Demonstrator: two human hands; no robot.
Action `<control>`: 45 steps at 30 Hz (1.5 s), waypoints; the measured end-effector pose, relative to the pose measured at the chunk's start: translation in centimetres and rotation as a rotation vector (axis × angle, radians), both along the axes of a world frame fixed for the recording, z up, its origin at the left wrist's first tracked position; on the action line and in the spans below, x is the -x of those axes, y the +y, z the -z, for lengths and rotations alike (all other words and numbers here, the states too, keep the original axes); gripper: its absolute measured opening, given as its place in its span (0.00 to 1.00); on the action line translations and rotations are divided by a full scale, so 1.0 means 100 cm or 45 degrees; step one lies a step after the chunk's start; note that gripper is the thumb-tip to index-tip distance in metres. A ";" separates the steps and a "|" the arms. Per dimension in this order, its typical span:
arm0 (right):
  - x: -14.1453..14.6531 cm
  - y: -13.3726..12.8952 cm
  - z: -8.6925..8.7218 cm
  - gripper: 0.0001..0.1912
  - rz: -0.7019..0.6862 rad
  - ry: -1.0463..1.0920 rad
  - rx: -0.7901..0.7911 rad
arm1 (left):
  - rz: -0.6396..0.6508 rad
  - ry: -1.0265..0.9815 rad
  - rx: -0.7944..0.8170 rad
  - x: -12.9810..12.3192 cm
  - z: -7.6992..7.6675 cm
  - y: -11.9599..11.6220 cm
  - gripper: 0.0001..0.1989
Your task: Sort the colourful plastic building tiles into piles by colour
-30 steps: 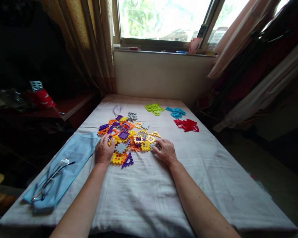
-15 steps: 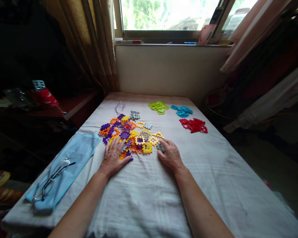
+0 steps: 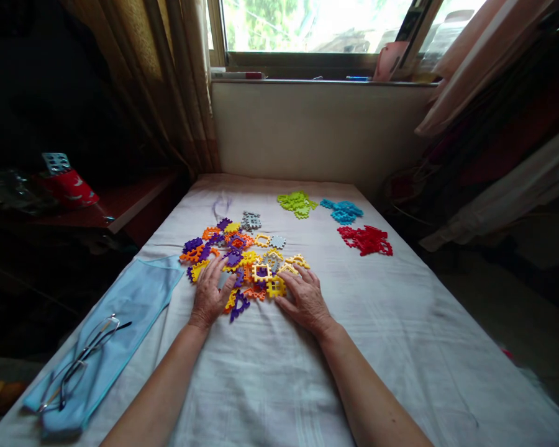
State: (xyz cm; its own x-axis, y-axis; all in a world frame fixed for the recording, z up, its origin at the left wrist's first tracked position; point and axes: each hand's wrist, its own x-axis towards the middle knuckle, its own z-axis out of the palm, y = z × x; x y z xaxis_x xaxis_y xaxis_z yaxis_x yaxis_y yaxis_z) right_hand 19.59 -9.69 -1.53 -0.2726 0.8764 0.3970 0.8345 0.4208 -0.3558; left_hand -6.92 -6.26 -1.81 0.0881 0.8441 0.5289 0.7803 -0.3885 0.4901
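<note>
My left hand (image 3: 209,297) rests on the left part of a mixed heap of plastic interlocking puzzle tiles, its fingers and thumb apart. A grey tile (image 3: 225,279) shows between its thumb and forefinger; whether it is gripped is unclear. My right hand (image 3: 310,302) lies over the heap's right edge with fingers stretched out, touching pale yellow tiles. Close by its thumb is a yellow tile (image 3: 276,287). Purple tiles (image 3: 233,257), orange tiles (image 3: 256,293) and more yellow ones lie between the hands. What lies under the right palm is hidden.
Single-colour piles stand farther back: grey tiles (image 3: 251,220), green tiles (image 3: 298,203), blue tiles (image 3: 342,211) and red tiles (image 3: 366,240). Glasses (image 3: 81,360) lie on a light blue cloth (image 3: 142,292) at the left. A window sill (image 3: 298,81) runs behind the cloth-covered surface (image 3: 261,385).
My right hand has shifted left onto the heap from a grey tile, which is out of sight. My left thumb has drawn in, uncovering purple and orange tiles. The view has shifted slightly.
</note>
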 end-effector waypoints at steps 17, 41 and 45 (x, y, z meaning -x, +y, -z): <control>-0.004 -0.004 -0.020 0.10 -0.111 0.368 -0.124 | 0.095 -0.088 -0.074 0.000 -0.010 -0.008 0.19; -0.061 0.003 0.001 0.13 0.898 -0.007 -0.139 | -0.250 -0.497 0.138 0.009 -0.015 0.001 0.21; -0.030 0.008 -0.017 0.13 0.442 0.075 -0.175 | -0.301 -0.465 0.073 0.022 -0.017 0.024 0.21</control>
State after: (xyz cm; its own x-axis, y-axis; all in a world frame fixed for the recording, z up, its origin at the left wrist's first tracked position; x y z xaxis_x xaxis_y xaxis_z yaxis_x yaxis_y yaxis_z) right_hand 22.63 -8.88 0.12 0.0583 0.8502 0.5232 0.9155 0.1634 -0.3675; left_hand -9.11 -3.90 -0.15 -0.2950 0.8476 0.4411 0.6159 -0.1843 0.7659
